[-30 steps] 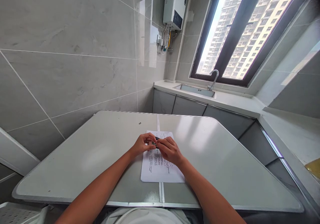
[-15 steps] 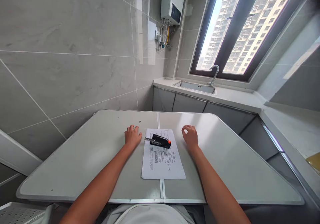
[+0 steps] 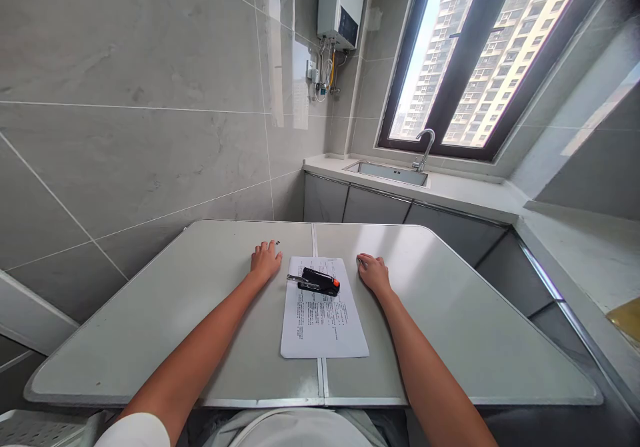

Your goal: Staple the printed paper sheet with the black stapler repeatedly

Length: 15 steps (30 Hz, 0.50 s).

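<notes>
A black stapler (image 3: 320,282) with an orange-red end lies across a printed sheet of paper (image 3: 324,337), its metal part sticking out to the left. My left hand (image 3: 265,260) rests palm down on the table to the left of the paper, fingers apart and holding nothing. Just past its fingertips are tiny dark bits (image 3: 278,242), perhaps staples. On the paper's other side, my right hand (image 3: 375,274) lies on the table with its fingers curled together. A small dark spot shows at those fingertips, too small to name.
The pale folding table (image 3: 450,340) has a seam down its middle. Behind it stand a counter with a sink (image 3: 390,172) and a tap (image 3: 426,148) under a window. A white perforated basket (image 3: 43,427) sits low at the left, beside the table edge.
My left hand has shifted slightly forward, towards the tiny bits. My right hand has turned lower and its finger ring has closed. Stapler and paper stay put; the view has shifted slightly.
</notes>
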Available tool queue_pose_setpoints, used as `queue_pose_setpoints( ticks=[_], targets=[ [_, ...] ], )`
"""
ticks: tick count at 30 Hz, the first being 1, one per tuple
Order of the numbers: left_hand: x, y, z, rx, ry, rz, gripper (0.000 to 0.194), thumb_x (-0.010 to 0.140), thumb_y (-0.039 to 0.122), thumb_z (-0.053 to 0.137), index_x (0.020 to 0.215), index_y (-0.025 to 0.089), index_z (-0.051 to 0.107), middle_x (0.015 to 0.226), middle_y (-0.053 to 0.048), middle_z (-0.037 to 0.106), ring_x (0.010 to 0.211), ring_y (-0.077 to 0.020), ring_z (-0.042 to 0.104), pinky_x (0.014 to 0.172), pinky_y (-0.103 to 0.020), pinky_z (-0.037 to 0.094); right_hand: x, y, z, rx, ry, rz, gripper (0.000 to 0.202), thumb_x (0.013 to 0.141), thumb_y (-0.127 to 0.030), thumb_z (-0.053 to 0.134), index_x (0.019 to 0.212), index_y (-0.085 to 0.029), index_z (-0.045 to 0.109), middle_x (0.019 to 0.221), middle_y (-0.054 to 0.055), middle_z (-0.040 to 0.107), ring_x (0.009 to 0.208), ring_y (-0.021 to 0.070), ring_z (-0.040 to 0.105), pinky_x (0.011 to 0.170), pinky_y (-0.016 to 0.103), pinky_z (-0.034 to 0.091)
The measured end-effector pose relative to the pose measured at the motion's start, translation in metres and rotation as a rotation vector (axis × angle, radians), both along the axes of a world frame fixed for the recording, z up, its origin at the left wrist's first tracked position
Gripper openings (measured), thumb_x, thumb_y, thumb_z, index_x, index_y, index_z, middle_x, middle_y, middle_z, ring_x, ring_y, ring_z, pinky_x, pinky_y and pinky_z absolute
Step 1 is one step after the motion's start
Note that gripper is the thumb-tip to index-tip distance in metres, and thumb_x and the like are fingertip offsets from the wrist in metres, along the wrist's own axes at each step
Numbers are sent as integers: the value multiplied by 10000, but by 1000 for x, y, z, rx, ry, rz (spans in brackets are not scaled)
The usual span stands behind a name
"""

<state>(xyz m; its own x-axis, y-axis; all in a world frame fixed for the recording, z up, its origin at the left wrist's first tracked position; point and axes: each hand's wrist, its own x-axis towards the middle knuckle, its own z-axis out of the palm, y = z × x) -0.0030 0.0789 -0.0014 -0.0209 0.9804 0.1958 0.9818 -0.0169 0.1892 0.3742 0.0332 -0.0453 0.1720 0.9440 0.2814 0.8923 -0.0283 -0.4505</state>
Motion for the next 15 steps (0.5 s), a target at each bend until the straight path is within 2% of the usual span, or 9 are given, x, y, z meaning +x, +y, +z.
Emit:
queue_pose_setpoints(
  ticks=[3, 8, 10, 12, 15],
  targets=[
    [2, 14, -3, 21, -21, -120, 506, 1008, 310, 449, 1500, 209, 515, 1610, -149, 444, 1411, -336, 447, 1095, -471, 407, -1, 0, 0, -36, -27, -3, 465, 941, -228, 476, 1343, -349, 678, 1498, -3, 590, 1201, 341, 525, 946, 514, 468],
    [4, 13, -14, 64, -32, -130, 437, 992, 131, 403, 1344, 227, 643, 1444, -132, 621, 1358, -302, 511, 1090, -466, 396, 0, 0, 0, 5, 7, 25, 571, 909, -182, 474, 1452, -320, 582, 1551, 33, 534, 1237, 326, 521, 942, 481, 476],
    [2, 7, -15, 87, -25, -138, 387, 993, 122, 399, 1241, 197, 687, 1312, -154, 685, 1259, -301, 574, 1032, -434, 431, 1, -1, 1, 56, 55, 15, 536, 888, -154, 467, 1385, -274, 628, 1455, 56, 613, 1200, 295, 547, 940, 431, 479],
    [-1, -2, -14, 110, -15, -144, 345, 1008, 137, 389, 1134, 178, 708, 1178, -161, 718, 1143, -297, 615, 970, -414, 455, 1, -1, 2, 80, 97, 9, 437, 889, -147, 448, 1239, -238, 694, 1278, 64, 699, 1120, 261, 580, 921, 382, 480],
    [-3, -16, -14, 131, -2, -151, 318, 1027, 160, 386, 1028, 182, 703, 1063, -142, 722, 1048, -286, 626, 900, -389, 471, -1, -1, 4, 61, 103, 28, 334, 882, -147, 456, 1056, -239, 725, 1138, 52, 719, 1068, 242, 594, 903, 360, 467]
  ],
)
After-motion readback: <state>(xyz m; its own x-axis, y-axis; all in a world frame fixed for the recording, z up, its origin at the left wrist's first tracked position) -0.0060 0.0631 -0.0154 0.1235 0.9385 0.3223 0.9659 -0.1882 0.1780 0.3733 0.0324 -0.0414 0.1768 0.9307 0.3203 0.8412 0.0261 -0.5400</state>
